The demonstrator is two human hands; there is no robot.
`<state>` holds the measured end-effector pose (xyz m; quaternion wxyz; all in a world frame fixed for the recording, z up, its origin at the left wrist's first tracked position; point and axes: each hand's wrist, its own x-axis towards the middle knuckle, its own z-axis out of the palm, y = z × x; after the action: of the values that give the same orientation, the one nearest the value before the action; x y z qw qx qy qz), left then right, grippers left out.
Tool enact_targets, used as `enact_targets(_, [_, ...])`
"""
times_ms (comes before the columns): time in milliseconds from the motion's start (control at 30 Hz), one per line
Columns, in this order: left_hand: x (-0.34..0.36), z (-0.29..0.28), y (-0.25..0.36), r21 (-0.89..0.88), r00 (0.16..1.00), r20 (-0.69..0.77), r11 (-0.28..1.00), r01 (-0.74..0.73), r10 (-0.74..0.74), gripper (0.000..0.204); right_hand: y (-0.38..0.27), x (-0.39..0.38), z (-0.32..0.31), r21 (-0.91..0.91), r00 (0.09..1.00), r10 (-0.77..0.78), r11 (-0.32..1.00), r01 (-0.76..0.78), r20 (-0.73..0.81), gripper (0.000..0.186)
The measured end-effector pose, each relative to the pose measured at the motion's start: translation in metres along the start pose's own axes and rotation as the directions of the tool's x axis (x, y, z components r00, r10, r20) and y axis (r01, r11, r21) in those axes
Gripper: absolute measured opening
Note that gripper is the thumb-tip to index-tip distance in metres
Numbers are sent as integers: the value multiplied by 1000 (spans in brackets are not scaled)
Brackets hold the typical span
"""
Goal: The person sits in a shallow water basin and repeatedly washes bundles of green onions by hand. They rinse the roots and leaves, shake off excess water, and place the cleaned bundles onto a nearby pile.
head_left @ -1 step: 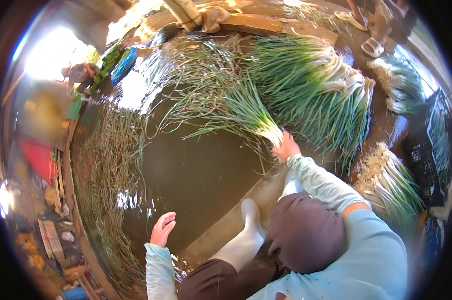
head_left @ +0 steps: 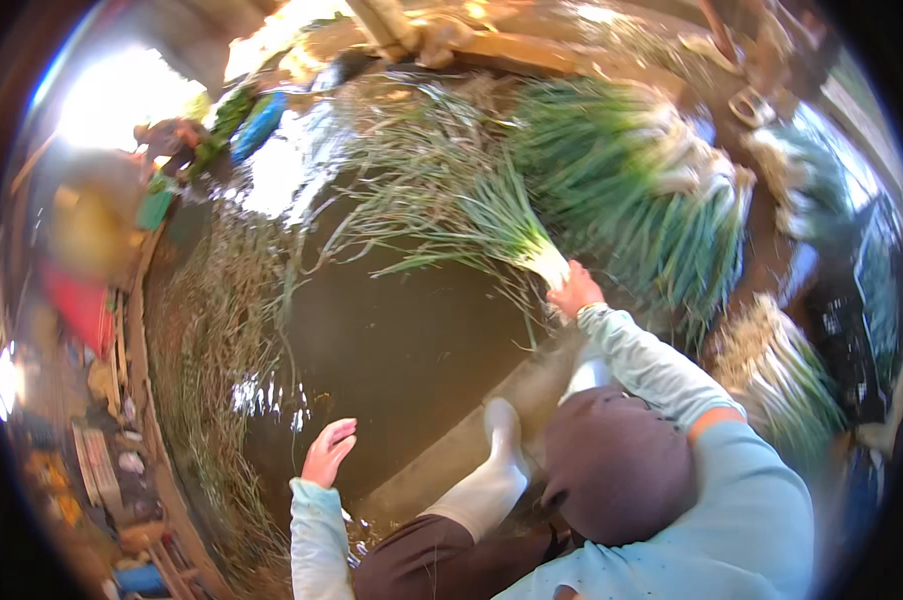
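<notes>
My right hand point(head_left: 575, 291) is closed round the white root ends of a bunch of spring onions point(head_left: 519, 225). Its green leaves fan out away from me over the brown water and rest against drooping, stripped leaves point(head_left: 411, 180). To the lower left, my left hand point(head_left: 329, 452) hovers above the water with nothing in it, thumb and fingers slightly curled but apart. A large heap of spring onions point(head_left: 636, 180) lies just beyond my right hand, its white ends turned to the right.
Another spring onion pile point(head_left: 776, 370) lies by my right elbow, and one more point(head_left: 806, 180) farther off. Loose leaves point(head_left: 216, 350) float along the left edge. A wooden beam point(head_left: 516, 50) runs across the back. My pale boot point(head_left: 491, 465) stands near a submerged ledge point(head_left: 441, 445).
The surroundings have shifted slightly to the right in the picture as the view turned. Both hands keep nearly the same place, the right one still on the bunch.
</notes>
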<state>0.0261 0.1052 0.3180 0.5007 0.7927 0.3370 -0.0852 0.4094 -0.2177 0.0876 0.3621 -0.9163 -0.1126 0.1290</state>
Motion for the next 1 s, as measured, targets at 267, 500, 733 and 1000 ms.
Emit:
enact_targets(267, [43,17,64,-474,943,85,846,-245,321,38,-233,34,-80,115,923,-385,918,381,14,50])
enact_targets(500, [75,58,70,-984,881,-104,79,-158,461,49,-321,-75,-44,410,506,-825,565,716,253,53])
enact_targets(733, [90,137,-119,-977,980,-120,-154,-145,-161,20,-163,-101,38,177,61,-301,699,693,952,50])
enact_targets(1000, [73,210,-216,-979,962,-200,68,-190,-188,46,-12,4,130,80,-357,182,790,608,916,53])
